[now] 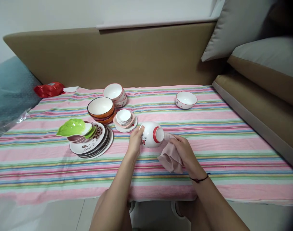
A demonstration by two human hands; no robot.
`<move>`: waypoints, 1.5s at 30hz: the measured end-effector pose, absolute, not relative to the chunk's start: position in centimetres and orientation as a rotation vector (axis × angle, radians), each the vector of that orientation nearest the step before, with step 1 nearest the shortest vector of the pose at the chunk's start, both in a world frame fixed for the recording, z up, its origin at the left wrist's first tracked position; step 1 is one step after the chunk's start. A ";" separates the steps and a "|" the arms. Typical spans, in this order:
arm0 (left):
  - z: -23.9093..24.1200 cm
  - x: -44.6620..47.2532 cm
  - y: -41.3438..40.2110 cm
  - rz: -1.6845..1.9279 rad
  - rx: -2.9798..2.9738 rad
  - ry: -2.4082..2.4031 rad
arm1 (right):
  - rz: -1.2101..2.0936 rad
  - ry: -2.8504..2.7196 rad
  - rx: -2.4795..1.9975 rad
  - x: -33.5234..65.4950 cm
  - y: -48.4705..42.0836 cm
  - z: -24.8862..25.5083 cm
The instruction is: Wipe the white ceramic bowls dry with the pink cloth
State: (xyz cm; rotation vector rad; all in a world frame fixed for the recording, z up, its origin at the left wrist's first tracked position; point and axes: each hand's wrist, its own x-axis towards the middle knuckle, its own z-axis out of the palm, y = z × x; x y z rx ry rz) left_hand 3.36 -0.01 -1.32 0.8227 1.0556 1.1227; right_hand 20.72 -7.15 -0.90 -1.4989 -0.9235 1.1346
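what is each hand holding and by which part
The left hand grips a white bowl, tipped on its side, at its rim. The right hand holds a pink cloth by its bunched upper part, next to the bowl's red-ringed foot.

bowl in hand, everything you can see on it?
The bowl is white, glossy, ceramic-looking, with a red-ringed foot and small red and dark marks on its side. It is tipped sideways, foot to the right, mouth hidden. The left hand grips its left side; the right hand holds a pink cloth by the foot. It is low over the striped cover.
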 end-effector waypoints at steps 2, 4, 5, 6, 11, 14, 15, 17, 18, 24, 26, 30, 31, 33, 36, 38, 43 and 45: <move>-1.3 3.4 0.0 1.125 0.828 1.055 | 1.258 -0.851 -1.452 20.8 -7.8 -0.7; -1.3 3.4 0.0 1.130 0.830 1.057 | 1.400 -0.839 -1.347 20.8 -8.5 -0.4; -1.3 3.3 0.0 1.132 0.826 1.059 | 1.467 -0.846 -1.286 20.7 -8.9 -0.2; -1.4 3.3 0.0 1.133 0.819 1.061 | 1.522 -0.851 -1.233 20.7 -9.2 0.0; -1.4 3.3 0.1 1.124 0.818 1.057 | 1.485 -0.832 -1.233 20.1 -10.6 0.9; -1.3 3.4 0.1 1.129 0.823 1.060 | 1.418 -0.777 -1.273 19.7 -10.6 0.9; -1.2 3.4 0.0 1.128 0.825 1.060 | 1.412 -0.757 -1.283 19.6 -10.4 0.7; -1.1 3.5 0.0 1.124 0.838 1.053 | 1.402 -0.741 -1.313 19.7 -9.7 0.4; -1.0 3.5 0.0 1.120 0.846 1.046 | 1.383 -0.753 -1.328 19.9 -9.3 0.3; -1.3 3.3 0.2 1.120 0.824 1.065 | 0.914 -0.876 -1.415 21.4 -7.4 -1.0; -1.4 3.2 0.3 1.116 0.816 1.071 | 0.717 -1.013 -1.485 21.4 -7.2 -1.5; -1.6 3.2 0.3 1.130 0.829 1.051 | 0.532 -1.311 -1.600 20.3 -7.0 -2.6; -1.6 3.2 0.3 1.131 0.829 1.049 | 0.521 -1.354 -1.618 19.8 -7.0 -2.8; -1.6 3.3 0.3 1.130 0.825 1.050 | 0.510 -1.391 -1.634 19.0 -6.8 -3.1; -1.5 3.3 0.3 1.131 0.826 1.050 | 0.481 -1.406 -1.604 18.2 -6.6 -3.3; -1.5 3.3 0.2 1.126 0.830 1.051 | 0.460 -1.443 -1.556 18.1 -6.5 -3.3; -1.5 3.2 0.2 1.137 0.813 1.053 | 0.469 -1.533 -1.433 18.3 -6.1 -3.0; -1.6 3.2 0.3 1.146 0.808 1.044 | 0.475 -1.601 -1.386 18.5 -6.0 -2.8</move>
